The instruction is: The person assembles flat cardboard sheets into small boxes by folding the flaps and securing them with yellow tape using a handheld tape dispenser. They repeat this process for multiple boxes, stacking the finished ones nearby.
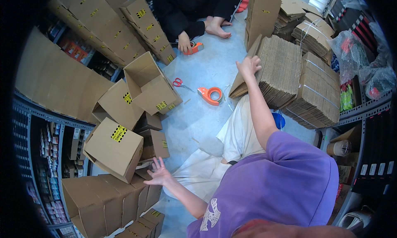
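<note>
My left hand (159, 174) is open, fingers spread, holding nothing. It hovers by a closed-up cardboard box (113, 145) with yellow-black tape, tilted on other boxes. My right hand (249, 67) reaches forward to a flattened cardboard box (240, 84) leaning at the left side of a stack of flattened boxes (279, 68). Its thumb lies on the left and its fingers curl over the top edge. On the floor between are an orange tape dispenser (211, 96) and red-handled scissors (180, 83). An open-topped box (151, 87) stands left of the scissors.
Another person's hand (184, 42) touches a second orange tape dispenser (194, 48) ahead. Taped boxes (95, 19) are piled at the far left; more boxes (103, 201) stand near left. Strapped cardboard bundles (316, 89) and metal shelving (364, 110) border the right. A blue round object (279, 120) sits beside my right arm.
</note>
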